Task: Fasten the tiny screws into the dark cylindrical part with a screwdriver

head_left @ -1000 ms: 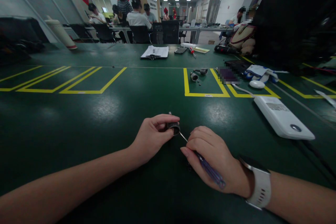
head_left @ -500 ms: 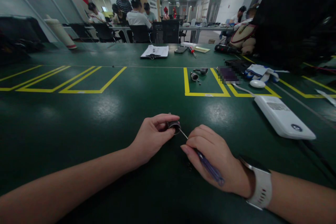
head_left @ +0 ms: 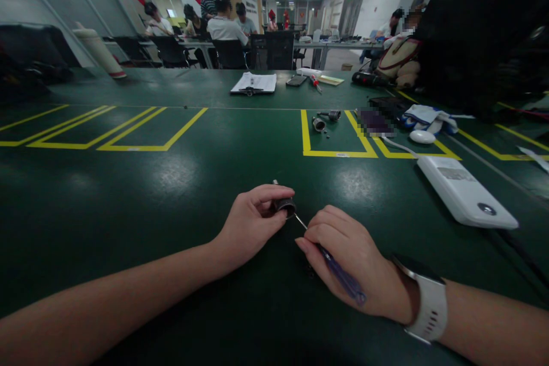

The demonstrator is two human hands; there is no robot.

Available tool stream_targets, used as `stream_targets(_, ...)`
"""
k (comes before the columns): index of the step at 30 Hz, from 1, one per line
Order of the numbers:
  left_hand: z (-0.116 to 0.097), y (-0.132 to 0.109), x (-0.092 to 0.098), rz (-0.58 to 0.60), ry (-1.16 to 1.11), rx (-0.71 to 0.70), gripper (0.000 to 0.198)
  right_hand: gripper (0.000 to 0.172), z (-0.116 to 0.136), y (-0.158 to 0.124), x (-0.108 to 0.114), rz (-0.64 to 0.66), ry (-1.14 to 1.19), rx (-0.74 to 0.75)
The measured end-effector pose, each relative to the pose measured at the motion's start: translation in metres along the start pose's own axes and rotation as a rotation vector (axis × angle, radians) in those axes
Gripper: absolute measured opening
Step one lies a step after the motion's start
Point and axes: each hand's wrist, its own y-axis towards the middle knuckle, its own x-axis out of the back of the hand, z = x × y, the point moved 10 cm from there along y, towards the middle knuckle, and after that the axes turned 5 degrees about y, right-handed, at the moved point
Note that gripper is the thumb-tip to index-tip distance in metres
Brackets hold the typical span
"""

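Observation:
My left hand is closed on a small dark metal cup-shaped part, gripped between thumb and fingers with its hollow end facing right and toward me. A thin metal stem pokes out beyond my fingers on the far side. In my right hand lies a screwdriver with a translucent purple handle. Its slim shaft points up and left to the rim of the metal part; whether the tip touches inside is hidden. Tiny dark bits lie on the table under my right hand, hard to make out.
Two similar metal parts and small pieces lie inside a yellow-taped box. A white power bank with a cable rests at the right, near a cloth glove. Farther back are a clipboard, a phone and a dark bag.
The metal part has tilted slightly, so more of the stem shows past my left fingers. Both hands keep nearly the same place and grip.

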Motion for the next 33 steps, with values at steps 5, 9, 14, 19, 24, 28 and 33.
stream_targets(5,-0.003,0.000,-0.002,0.014,0.012,-0.053,0.031,0.013,-0.006,0.001,0.004,-0.027,0.095,-0.034)
stream_targets(9,-0.003,0.000,-0.001,0.013,0.023,-0.066,0.031,0.013,-0.011,0.002,0.006,-0.056,0.158,-0.054)
stream_targets(14,-0.007,0.000,0.000,0.027,0.036,-0.090,0.034,0.011,-0.013,0.001,0.009,-0.073,0.175,-0.052)
stream_targets(19,-0.008,0.000,-0.003,0.110,0.093,-0.121,0.035,0.018,-0.015,-0.004,0.018,-0.165,0.204,-0.060)
stream_targets(24,-0.009,-0.004,-0.010,0.211,0.196,-0.199,0.039,0.026,-0.042,-0.005,0.016,-0.174,0.298,-0.306)
stream_targets(28,-0.008,-0.002,-0.004,0.155,0.182,-0.185,0.037,0.030,-0.065,-0.008,0.012,-0.169,0.419,-0.506)
stream_targets(33,-0.006,-0.003,-0.004,0.126,0.041,-0.119,0.037,0.029,-0.072,-0.010,0.013,-0.195,0.459,-0.558)
